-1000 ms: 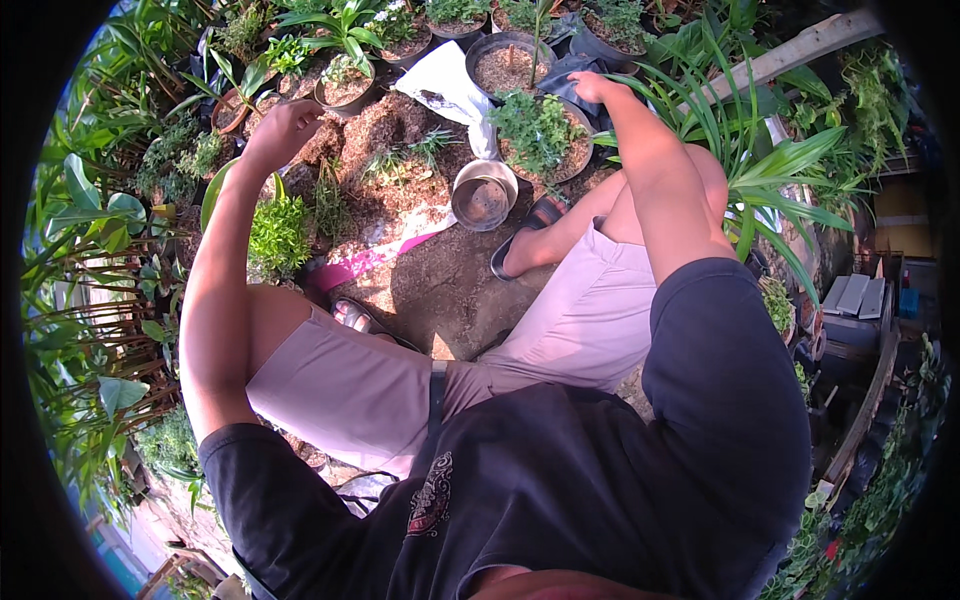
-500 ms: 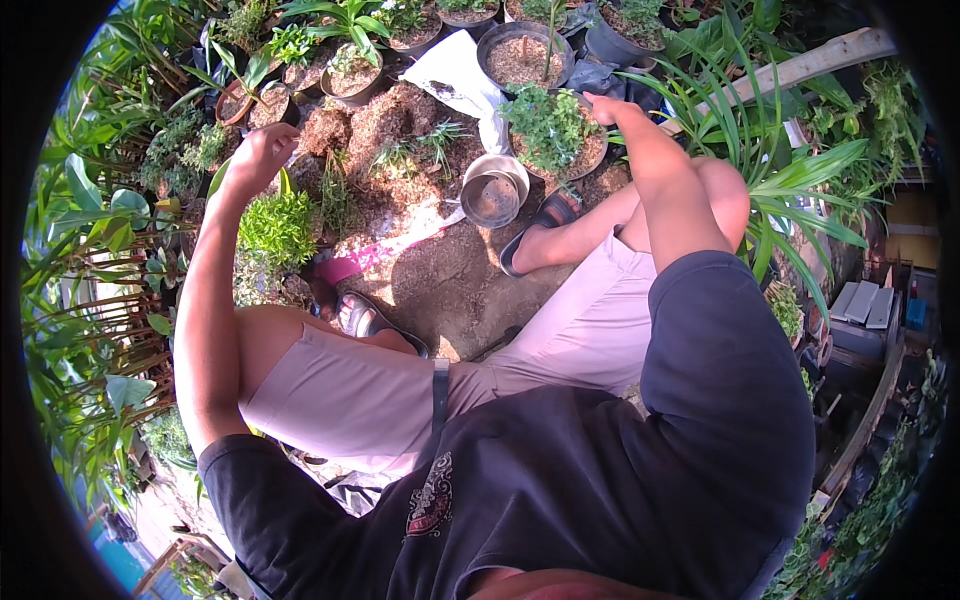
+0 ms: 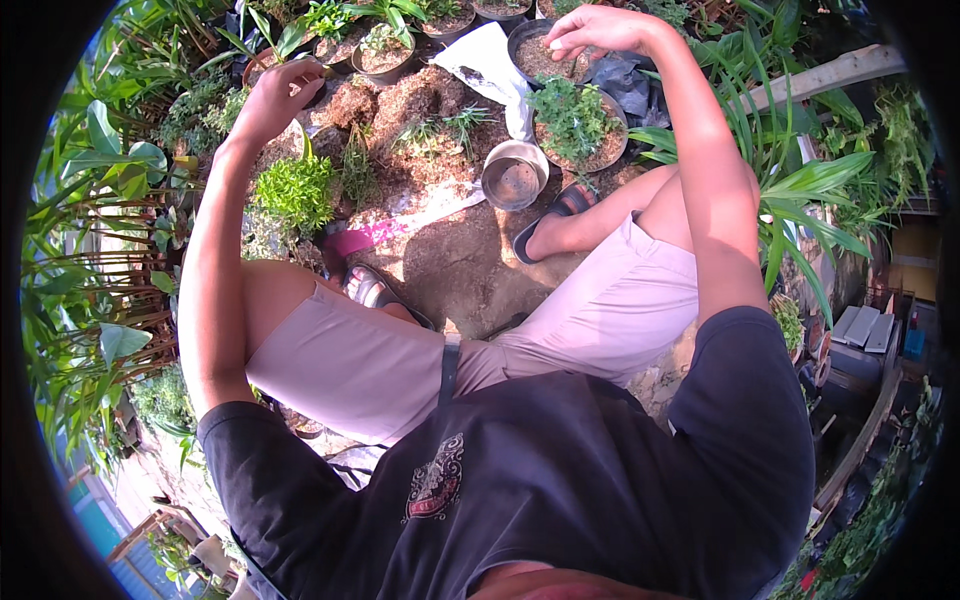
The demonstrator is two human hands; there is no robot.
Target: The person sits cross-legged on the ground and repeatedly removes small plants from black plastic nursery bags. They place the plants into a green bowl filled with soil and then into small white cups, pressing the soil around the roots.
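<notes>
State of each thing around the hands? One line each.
Left hand: half-curled, nothing evident in it
Right hand: fingers extended, contact unclear
Dark pot: holds soil
Gray pot: upright, no plant visible in it
Leafy plant: potted
White sack: crumpled
Black plastic: crumpled
Soil: loose, heaped
Sandals: worn

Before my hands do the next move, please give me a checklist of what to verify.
1. Left hand free: cannot tell; fingers half curled, palm hidden.
2. Right hand free: ok; nothing visible between its fingers.
3. Grey pot by the foot upright: ok; opening faces up.
4. White sack well away from that pot: not ok; its end lies at the rim.
5. Right sandal well away from it: not ok; close beside.
</notes>
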